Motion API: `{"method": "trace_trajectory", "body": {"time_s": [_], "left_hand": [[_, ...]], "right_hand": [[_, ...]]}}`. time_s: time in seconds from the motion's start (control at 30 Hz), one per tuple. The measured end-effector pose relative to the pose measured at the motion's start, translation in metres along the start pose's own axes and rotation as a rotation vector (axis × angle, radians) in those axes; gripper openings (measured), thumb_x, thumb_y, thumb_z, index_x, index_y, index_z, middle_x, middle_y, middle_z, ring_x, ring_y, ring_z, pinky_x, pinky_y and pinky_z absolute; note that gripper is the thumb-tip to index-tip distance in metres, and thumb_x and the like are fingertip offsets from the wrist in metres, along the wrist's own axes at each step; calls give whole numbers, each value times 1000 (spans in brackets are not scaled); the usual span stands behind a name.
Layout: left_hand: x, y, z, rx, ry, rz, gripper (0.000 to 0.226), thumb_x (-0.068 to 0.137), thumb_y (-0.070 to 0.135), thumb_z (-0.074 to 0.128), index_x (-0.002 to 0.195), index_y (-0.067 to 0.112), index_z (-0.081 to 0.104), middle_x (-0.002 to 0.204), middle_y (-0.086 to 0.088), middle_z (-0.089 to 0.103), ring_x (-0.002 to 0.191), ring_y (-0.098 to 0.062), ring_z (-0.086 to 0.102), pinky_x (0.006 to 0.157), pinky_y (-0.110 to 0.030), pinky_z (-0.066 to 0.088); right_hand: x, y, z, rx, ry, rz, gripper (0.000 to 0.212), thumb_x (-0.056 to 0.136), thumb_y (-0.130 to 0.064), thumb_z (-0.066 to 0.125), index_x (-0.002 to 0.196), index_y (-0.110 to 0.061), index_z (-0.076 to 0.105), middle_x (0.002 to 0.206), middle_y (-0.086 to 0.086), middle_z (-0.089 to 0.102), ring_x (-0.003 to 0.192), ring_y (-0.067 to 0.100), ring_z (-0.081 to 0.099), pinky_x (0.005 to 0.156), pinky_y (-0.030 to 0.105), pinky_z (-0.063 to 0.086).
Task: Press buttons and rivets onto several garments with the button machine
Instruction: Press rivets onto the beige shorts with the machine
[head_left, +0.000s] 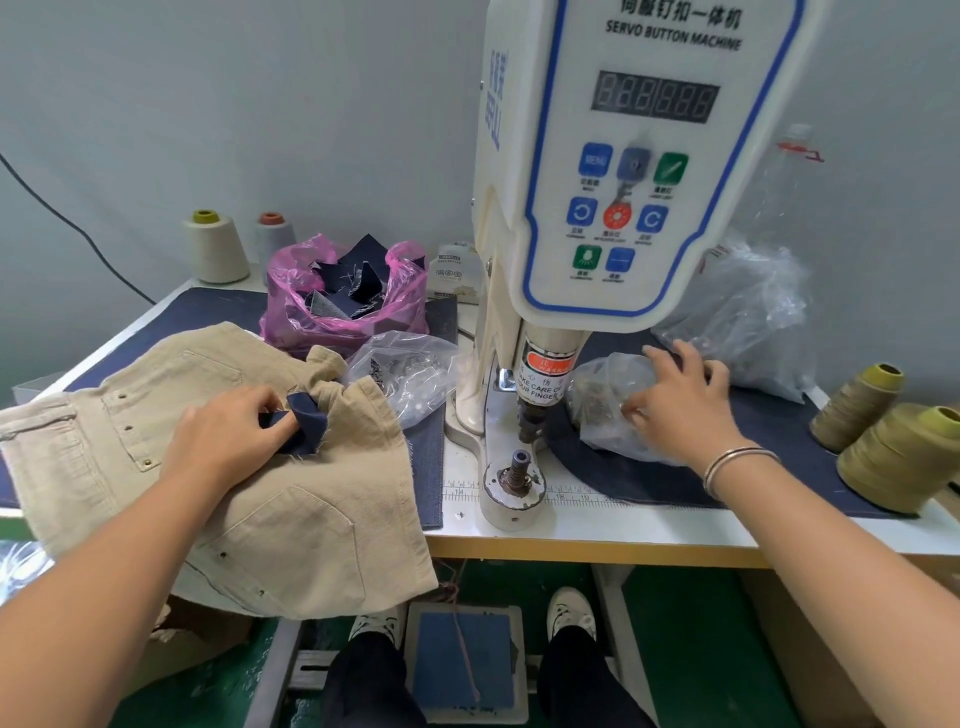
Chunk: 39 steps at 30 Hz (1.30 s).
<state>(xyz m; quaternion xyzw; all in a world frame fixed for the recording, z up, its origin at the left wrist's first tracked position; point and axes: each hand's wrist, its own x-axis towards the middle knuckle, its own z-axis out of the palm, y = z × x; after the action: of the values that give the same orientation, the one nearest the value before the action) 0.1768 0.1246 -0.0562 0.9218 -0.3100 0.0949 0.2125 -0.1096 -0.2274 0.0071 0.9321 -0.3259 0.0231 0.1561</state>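
Head view, left hand (234, 436) pinching frayed navy scrap (306, 423) on ribbed beige garment (291, 525)

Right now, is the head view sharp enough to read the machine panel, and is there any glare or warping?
Head view: even, soft lighting, no hard shadows. The machine label reads clearly, but its display digits are dim and the small button captions are blurred. The clear bag under the right hand glints, hiding its contents. Wide-angle bending curves the table edge.

Matt beige corduroy garment (291, 499); glossy white plastic machine (623, 156).
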Motion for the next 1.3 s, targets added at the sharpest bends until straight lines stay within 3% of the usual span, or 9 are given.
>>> {"method": "trace_trajectory", "body": {"time_s": [0.1,0.3,0.57,0.77,0.9,1.03,1.1,1.2,1.3], "left_hand": [[0,0,0,-3,-1,-4,33,75,59,38,67,28,46,76,5,57,75,-23,52,69,-38,41],[1,-2,2,0,-2,-8,30,83,54,47,67,28,46,76,5,59,75,-23,52,69,-37,39],[1,0,0,21,-23,-32,25,88,45,55,72,26,50,81,2,61,78,-25,52,69,-38,41],[1,2,-1,19,-7,-49,23,88,39,60,72,26,51,79,2,60,77,-24,52,68,-37,40],[0,4,-2,37,-6,-39,22,88,40,59,73,26,52,79,3,60,76,-24,52,67,-36,39],[1,4,-2,50,1,-33,23,88,39,59,71,26,51,78,2,60,75,-24,52,64,-35,38],[1,3,-1,49,3,-27,24,89,39,59,70,25,51,76,3,59,73,-24,52,63,-35,37],[0,3,-1,53,11,-23,25,89,39,60,70,25,51,75,3,59,72,-24,52,62,-35,37],[-1,4,-3,46,13,-21,25,88,36,62,69,25,51,74,2,59,72,-24,52,62,-35,37]], "right_hand": [[10,-12,10,-43,-45,-3,25,95,-39,43,103,-42,67,150,3,22,138,32,8,105,47,15],[20,-28,14,-131,15,39,25,89,-21,47,98,-34,67,115,1,47,114,24,36,98,44,26],[21,-31,12,-208,-23,19,18,86,-17,52,94,-28,62,105,-1,53,107,21,47,110,56,13],[11,-25,11,-13,28,84,15,88,-22,56,73,-25,57,108,-1,39,111,22,38,108,71,2],[-2,-20,3,196,148,143,10,84,-28,66,78,-23,72,122,0,44,131,24,25,111,61,-6],[-32,-28,-14,595,504,256,9,76,-24,76,71,-19,72,114,3,53,121,26,36,103,38,18],[-52,-44,-25,1093,484,362,13,76,-25,77,68,-21,67,98,-2,57,100,16,49,88,30,32],[-83,-84,-34,2074,-24,621,14,74,-19,76,77,-15,64,70,0,61,62,10,53,56,24,44],[-96,-110,-35,2518,-465,774,18,69,-13,76,79,-6,62,57,2,55,42,9,47,34,17,36]]}}
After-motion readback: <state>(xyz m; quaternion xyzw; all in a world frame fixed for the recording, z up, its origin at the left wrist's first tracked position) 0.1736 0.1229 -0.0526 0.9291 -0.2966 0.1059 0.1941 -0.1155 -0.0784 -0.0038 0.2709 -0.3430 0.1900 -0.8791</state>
